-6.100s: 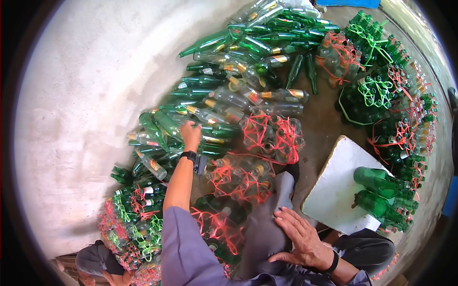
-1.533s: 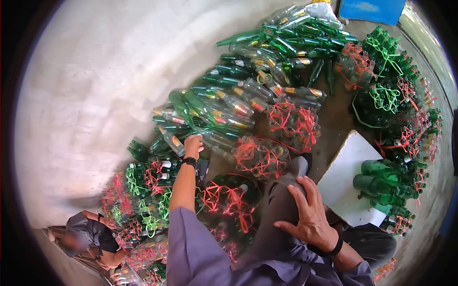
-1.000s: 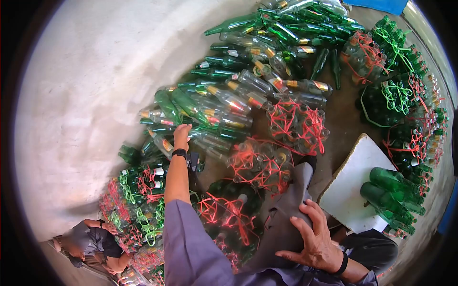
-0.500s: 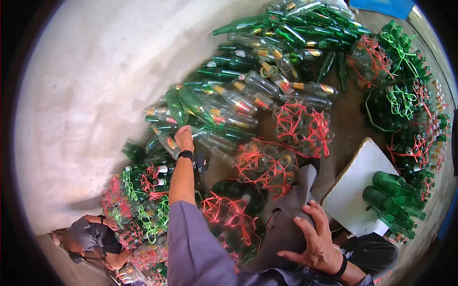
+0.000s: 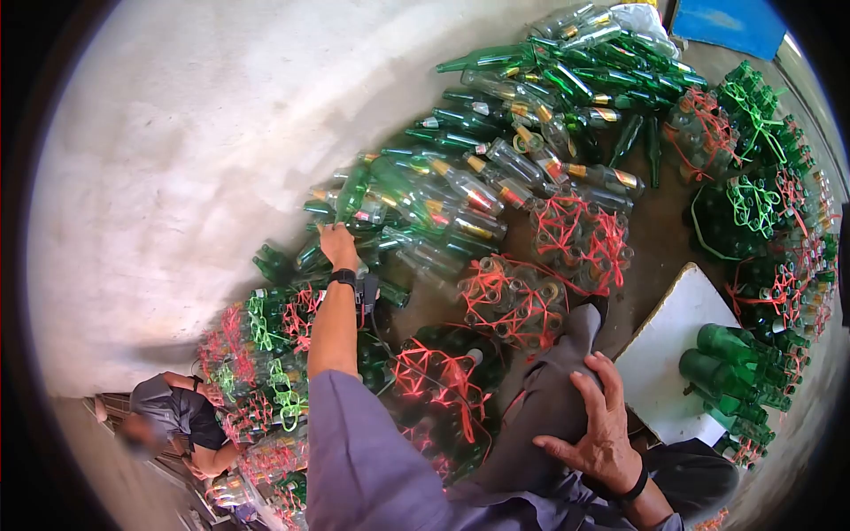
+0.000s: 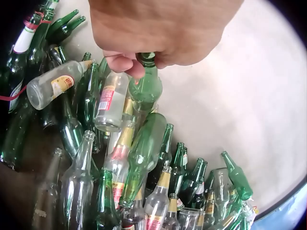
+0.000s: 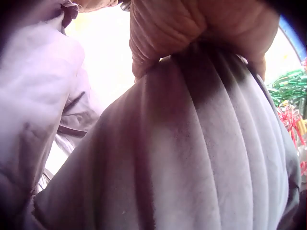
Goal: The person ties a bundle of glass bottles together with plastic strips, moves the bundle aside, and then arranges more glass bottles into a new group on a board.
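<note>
Holding: green bottle [image 6: 146,91], neck clasped in left grip [image 5: 338,247]; presumably light, stiff, slick, breakable, best taken by that neck. Right grip [image 5: 604,438]: relaxed, resting on near knee [image 5: 546,398].

in the head view, the held bottle [image 5: 352,196] toward half past ten is translucent green; at three o'clock, red twine [image 5: 609,250] crisscrosses clear bottles [image 5: 584,232]; at four, the board [image 5: 660,341] is white; near six, the sleeve [image 5: 372,447] is plain greyish purple.

Bright pale floor [image 5: 204,150], soft shadow beside bottles [image 5: 469,186], dark curved fisheye edges, right wrist view overexposed.
</note>
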Demonstrator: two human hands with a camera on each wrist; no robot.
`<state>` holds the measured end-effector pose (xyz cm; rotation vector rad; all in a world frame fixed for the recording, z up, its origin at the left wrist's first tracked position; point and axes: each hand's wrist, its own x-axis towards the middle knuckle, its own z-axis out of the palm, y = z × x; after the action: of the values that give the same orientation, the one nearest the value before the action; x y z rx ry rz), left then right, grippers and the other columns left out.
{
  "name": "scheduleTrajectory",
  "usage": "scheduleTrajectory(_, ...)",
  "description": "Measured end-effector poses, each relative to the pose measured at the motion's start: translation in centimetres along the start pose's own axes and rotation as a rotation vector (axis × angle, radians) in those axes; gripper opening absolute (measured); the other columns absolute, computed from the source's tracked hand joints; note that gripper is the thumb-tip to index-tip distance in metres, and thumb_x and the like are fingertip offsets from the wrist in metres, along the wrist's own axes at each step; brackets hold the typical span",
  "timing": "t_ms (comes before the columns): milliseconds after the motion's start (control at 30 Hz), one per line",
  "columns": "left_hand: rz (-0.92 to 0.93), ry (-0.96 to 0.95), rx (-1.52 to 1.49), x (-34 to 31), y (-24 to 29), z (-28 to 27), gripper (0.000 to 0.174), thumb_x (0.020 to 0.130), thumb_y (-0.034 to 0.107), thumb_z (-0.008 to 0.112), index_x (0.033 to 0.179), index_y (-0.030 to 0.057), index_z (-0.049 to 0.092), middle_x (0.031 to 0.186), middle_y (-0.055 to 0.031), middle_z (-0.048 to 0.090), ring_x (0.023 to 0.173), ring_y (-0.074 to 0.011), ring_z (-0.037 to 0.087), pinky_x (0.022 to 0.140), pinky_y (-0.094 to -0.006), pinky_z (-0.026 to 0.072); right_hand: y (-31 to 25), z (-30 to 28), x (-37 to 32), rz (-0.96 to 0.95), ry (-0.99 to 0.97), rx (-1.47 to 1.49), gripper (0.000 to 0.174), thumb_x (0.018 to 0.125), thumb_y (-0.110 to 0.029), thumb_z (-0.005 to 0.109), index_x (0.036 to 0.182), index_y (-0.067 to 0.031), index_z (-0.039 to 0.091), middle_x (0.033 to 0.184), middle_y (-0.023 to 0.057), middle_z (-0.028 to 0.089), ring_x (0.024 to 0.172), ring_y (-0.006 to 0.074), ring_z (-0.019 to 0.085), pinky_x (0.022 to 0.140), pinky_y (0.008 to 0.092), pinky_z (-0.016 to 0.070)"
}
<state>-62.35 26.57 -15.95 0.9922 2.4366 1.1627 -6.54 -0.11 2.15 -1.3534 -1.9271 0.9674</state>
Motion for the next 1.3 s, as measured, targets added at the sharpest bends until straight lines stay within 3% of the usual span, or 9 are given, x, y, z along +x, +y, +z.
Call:
scheduleTrajectory(67,-0.145,0.027,-0.150,-0.3,1.1,-1.1,0.027,0.095,0.015,0.057,0.106,-0.0073,0.065,0.077,-0.0146,0.068,0.056,-0.0215,0.065,0.049,-0.0360,0.0534,-0.1,0.0,-0.1,-0.011,0.006,-0.005,0.095,0.063,-0.040,0.095,0.139,-0.0067,0.049,0.146,0.0238,0.039,0.137,0.0498,0.040,0.111,0.0588,0.0389)
scheduleTrajectory(167,-0.124,0.045,-0.202,-1.5,2.3,-2.7,0.024,0.095,0.012,0.055,0.107,-0.0069,0.065,0.081,-0.0151,0.067,0.057,-0.0207,0.066,0.046,-0.0341,0.0569,-0.1,-0.1,-0.5,-0.017,0.019,-0.007,0.094,0.064,-0.040,0.094,0.139,-0.0059,0.048,0.147,0.0240,0.037,0.137,0.0490,0.039,0.111,0.0580,0.0387)
scheduleTrajectory(500,0.017,0.044,-0.083,-4.7,3.0,-7.2,0.026,0.095,0.013,0.053,0.099,-0.0055,0.070,0.084,-0.0166,0.071,0.059,-0.0231,0.069,0.055,-0.0351,0.0583,-0.3,-0.2,-1.5,0.013,0.077,-0.002,0.096,0.065,-0.040,0.094,0.141,-0.0053,0.047,0.149,0.0237,0.037,0.138,0.0466,0.039,0.113,0.0555,0.0381)
scheduleTrajectory(567,0.124,-0.082,0.182,-6.1,4.0,-8.9,0.026,0.096,0.016,0.052,0.096,-0.0027,0.070,0.085,-0.0178,0.071,0.055,-0.0242,0.068,0.055,-0.0381,0.0555,-0.2,-0.2,-1.8,0.010,0.094,0.005,0.096,0.065,-0.039,0.094,0.142,-0.0055,0.047,0.149,0.0234,0.037,0.139,0.0460,0.039,0.113,0.0545,0.0382)
scheduleTrajectory(667,0.381,-0.124,0.412,-7.1,2.6,-9.5,0.025,0.093,0.023,0.057,0.097,0.0026,0.069,0.091,-0.0244,0.071,0.093,-0.0459,0.066,0.083,-0.0537,0.0513,-0.2,-0.1,-1.9,-0.008,0.113,0.009,0.097,0.066,-0.039,0.093,0.144,-0.0058,0.046,0.150,0.0231,0.037,0.139,0.0452,0.039,0.113,0.0528,0.0389)
scheduleTrajectory(700,0.534,-0.109,0.507,-10.8,6.1,-10.8,0.022,0.093,0.021,0.056,0.096,0.0039,0.069,0.093,-0.0243,0.071,0.092,-0.0454,0.067,0.082,-0.0539,0.0516,-0.2,0.0,-2.2,-0.002,0.129,-0.002,0.098,0.066,-0.039,0.093,0.144,-0.0058,0.046,0.151,0.0229,0.037,0.139,0.0451,0.040,0.113,0.0521,0.0395)
scheduleTrajectory(1100,0.867,-0.401,0.322,-25.4,18.0,-11.0,0.020,0.089,0.014,0.064,0.104,0.0011,0.068,0.096,-0.0230,0.069,0.096,-0.0426,0.066,0.085,-0.0504,0.0517,-0.1,-0.8,-5.4,-0.049,0.225,0.017,0.089,0.079,-0.031,0.086,0.150,-0.0032,0.040,0.157,0.0245,0.035,0.142,0.0441,0.040,0.113,0.0492,0.0407)
scheduleTrajectory(1200,1.056,-0.422,0.332,-29.0,21.2,-9.6,0.021,0.090,0.010,0.062,0.109,0.0025,0.067,0.096,-0.0230,0.067,0.095,-0.0436,0.065,0.083,-0.0520,0.0522,1.3,-2.1,-8.5,0.015,0.209,0.043,0.077,0.084,-0.018,0.080,0.149,-0.0018,0.042,0.143,0.0254,0.054,0.131,0.0425,0.054,0.107,0.0470,0.0472)
scheduleTrajectory(1300,1.106,-0.312,0.322,-28.2,23.1,-10.3,0.021,0.091,0.008,0.062,0.111,0.0030,0.067,0.093,-0.0245,0.067,0.092,-0.0444,0.065,0.080,-0.0525,0.0514,3.4,-2.8,-12.0,0.098,0.248,0.095,0.072,0.086,-0.014,0.078,0.147,-0.0017,0.044,0.134,0.0242,0.061,0.124,0.0416,0.060,0.098,0.0451,0.0534)
